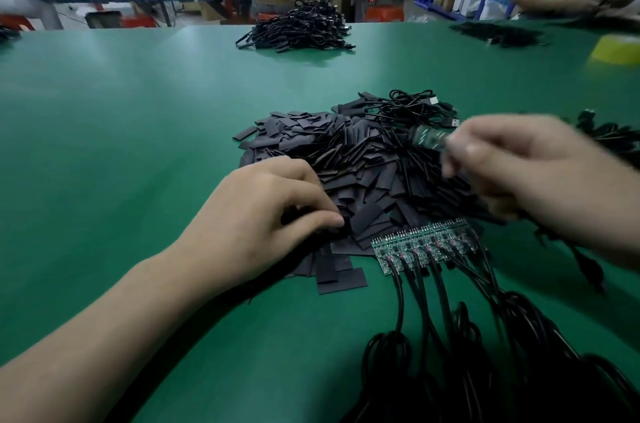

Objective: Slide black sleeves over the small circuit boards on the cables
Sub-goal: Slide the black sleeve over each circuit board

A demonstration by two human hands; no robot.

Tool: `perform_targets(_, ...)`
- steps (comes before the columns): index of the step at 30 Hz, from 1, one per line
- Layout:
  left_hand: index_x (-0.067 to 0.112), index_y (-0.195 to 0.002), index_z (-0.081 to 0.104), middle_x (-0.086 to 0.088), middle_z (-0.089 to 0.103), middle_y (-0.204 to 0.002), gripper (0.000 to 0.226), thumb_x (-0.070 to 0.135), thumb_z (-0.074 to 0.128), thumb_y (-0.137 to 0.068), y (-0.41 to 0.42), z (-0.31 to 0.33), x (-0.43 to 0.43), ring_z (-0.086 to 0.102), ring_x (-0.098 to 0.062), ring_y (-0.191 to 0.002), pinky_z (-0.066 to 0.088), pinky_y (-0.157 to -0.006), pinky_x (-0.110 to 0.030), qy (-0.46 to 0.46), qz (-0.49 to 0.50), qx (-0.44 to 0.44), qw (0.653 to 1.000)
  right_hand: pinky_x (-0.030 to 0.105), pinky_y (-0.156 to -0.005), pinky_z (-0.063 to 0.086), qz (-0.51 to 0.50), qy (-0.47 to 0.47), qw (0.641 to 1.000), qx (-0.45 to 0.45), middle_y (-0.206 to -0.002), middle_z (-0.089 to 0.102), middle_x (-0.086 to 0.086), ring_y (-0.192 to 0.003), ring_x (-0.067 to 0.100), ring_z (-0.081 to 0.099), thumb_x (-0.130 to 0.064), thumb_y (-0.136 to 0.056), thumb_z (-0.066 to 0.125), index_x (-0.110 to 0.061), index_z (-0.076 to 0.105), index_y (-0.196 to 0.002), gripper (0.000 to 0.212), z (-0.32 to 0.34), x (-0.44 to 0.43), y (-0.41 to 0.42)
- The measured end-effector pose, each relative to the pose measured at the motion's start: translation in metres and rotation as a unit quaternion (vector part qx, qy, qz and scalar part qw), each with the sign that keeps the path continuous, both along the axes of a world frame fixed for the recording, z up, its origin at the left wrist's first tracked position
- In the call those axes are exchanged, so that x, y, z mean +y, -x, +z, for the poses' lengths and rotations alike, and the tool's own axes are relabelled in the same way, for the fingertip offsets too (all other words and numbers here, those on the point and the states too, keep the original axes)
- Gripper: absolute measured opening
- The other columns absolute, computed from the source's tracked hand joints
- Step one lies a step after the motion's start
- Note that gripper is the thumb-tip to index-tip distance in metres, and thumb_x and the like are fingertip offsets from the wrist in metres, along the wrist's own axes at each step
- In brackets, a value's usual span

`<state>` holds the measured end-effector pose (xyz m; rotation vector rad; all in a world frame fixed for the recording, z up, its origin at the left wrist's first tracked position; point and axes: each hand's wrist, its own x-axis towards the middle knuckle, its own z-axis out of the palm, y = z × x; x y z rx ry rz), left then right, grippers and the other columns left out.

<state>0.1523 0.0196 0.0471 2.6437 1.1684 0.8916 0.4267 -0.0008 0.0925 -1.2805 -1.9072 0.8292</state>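
A blurred yellow object (pixel 618 49) sits on the green table (pixel 138 145).

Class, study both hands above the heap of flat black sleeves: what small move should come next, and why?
Probably the left hand lifts the flat black sleeve it pinches clear of the heap and brings it to the small green circuit board held up by the blurred right hand. That board looks bare, with no sleeve on it.

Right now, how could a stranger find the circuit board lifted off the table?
Find the pile of black sleeves on the green table. Over its right side the right hand holds one green circuit board in the air. The other boards lie in a row, nearer.
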Motion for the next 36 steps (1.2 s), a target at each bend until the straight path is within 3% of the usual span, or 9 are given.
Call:
perform_targets(2, 0.028, -0.085, 0.078, 0.015, 0.071, -0.082, 0.013, 0.039, 0.071, -0.088, -0.005, 0.000, -0.004, 0.067, -0.004, -0.077, 0.054, -0.072, -0.030, 0.012, 0.004, -0.071, 0.997, 0.025, -0.048, 0.033, 0.023, -0.038, 0.997, -0.064, -0.056, 0.043, -0.010, -0.050, 0.006, 0.039, -0.072, -0.082, 0.053, -0.027, 0.067, -0.088, 0.047, -0.016, -0.004, 0.014)
perform_targets(5, 0.027, -0.078, 0.076, 0.010, 0.070, -0.063, 0.011, 0.036, 0.074, -0.084, -0.017, 0.000, -0.014, 0.064, -0.002, -0.053, 0.048, -0.056, -0.015, 0.152, -0.028, -0.214, 0.964, 0.027, -0.052, 0.029, 0.042, -0.010, 0.999, -0.025, -0.062, 0.048, -0.006, -0.054, 0.006, 0.038, -0.063, -0.087, 0.067, -0.024, 0.069, -0.091, 0.040, -0.025, -0.006, 0.029)
perform_targets(7, 0.019, -0.080, 0.077, 0.001, 0.066, -0.054, 0.013, 0.031, 0.072, -0.081, -0.025, -0.003, -0.019, 0.061, -0.008, -0.044, 0.047, -0.052, -0.015, 0.232, -0.057, -0.281, 0.929, 0.018, -0.049, 0.027, 0.058, 0.029, 0.997, 0.032, -0.063, 0.053, -0.006, -0.053, 0.004, 0.037, -0.052, -0.086, 0.068, -0.022, 0.072, -0.091, 0.031, -0.030, -0.009, 0.034)
perform_targets(11, 0.016, -0.086, 0.075, -0.004, 0.070, -0.063, 0.016, 0.028, 0.074, -0.077, -0.031, -0.008, -0.021, 0.065, -0.015, -0.048, 0.053, -0.054, -0.024, 0.262, -0.054, -0.342, 0.901, 0.010, -0.042, 0.023, 0.049, 0.064, 0.994, 0.077, -0.056, 0.047, -0.008, -0.044, 0.001, 0.031, -0.043, -0.084, 0.067, -0.018, 0.074, -0.087, 0.026, -0.034, -0.007, 0.034)
perform_targets(15, 0.024, -0.094, 0.078, 0.012, 0.072, -0.072, 0.026, 0.035, 0.086, -0.072, -0.028, -0.008, -0.024, 0.066, -0.006, -0.060, 0.052, -0.063, -0.016, 0.089, -0.018, -0.221, 0.971, 0.006, -0.040, 0.023, 0.015, 0.042, 0.995, 0.092, -0.050, 0.047, -0.012, -0.040, -0.002, 0.032, -0.029, -0.093, 0.069, -0.018, 0.075, -0.085, 0.014, -0.040, -0.005, 0.034)
perform_targets(17, 0.024, -0.095, 0.079, 0.022, 0.069, -0.073, 0.025, 0.033, 0.086, -0.074, -0.027, -0.005, -0.023, 0.063, 0.005, -0.064, 0.049, -0.065, -0.010, 0.001, 0.009, -0.169, 0.986, 0.010, -0.041, 0.024, 0.021, 0.031, 0.995, 0.089, -0.050, 0.045, -0.012, -0.043, 0.000, 0.032, -0.037, -0.095, 0.069, -0.024, 0.075, -0.084, 0.018, -0.041, -0.006, 0.034)
perform_targets(22, 0.027, -0.092, 0.081, 0.018, 0.077, -0.079, 0.019, 0.034, 0.083, -0.074, -0.023, -0.005, -0.019, 0.072, 0.001, -0.070, 0.057, -0.069, -0.017, 0.080, 0.045, -0.262, 0.961, 0.030, -0.046, 0.029, 0.013, 0.042, 0.990, 0.136, -0.056, 0.032, -0.009, -0.049, 0.011, 0.031, -0.056, -0.096, 0.049, -0.025, 0.075, -0.081, 0.043, -0.038, -0.003, 0.025)
perform_targets(27, 0.027, -0.091, 0.081, 0.018, 0.077, -0.080, 0.018, 0.034, 0.079, -0.074, -0.020, -0.005, -0.016, 0.075, -0.001, -0.076, 0.058, -0.074, -0.018, 0.122, 0.047, -0.302, 0.944, 0.043, -0.049, 0.029, 0.026, 0.021, 0.999, 0.034, -0.054, 0.035, -0.002, -0.051, 0.018, 0.034, -0.062, -0.090, 0.048, -0.021, 0.067, -0.079, 0.047, -0.039, -0.002, 0.016)
perform_targets(36, 0.029, -0.088, 0.081, 0.020, 0.076, -0.080, 0.014, 0.034, 0.080, -0.076, -0.020, -0.005, -0.016, 0.074, 0.000, -0.073, 0.057, -0.072, -0.016, 0.087, 0.046, -0.277, 0.956, 0.039, -0.054, 0.032, 0.045, 0.068, 0.996, 0.040, -0.053, 0.038, -0.003, -0.051, 0.019, 0.038, -0.063, -0.087, 0.050, -0.022, 0.068, -0.076, 0.046, -0.038, -0.001, 0.015)
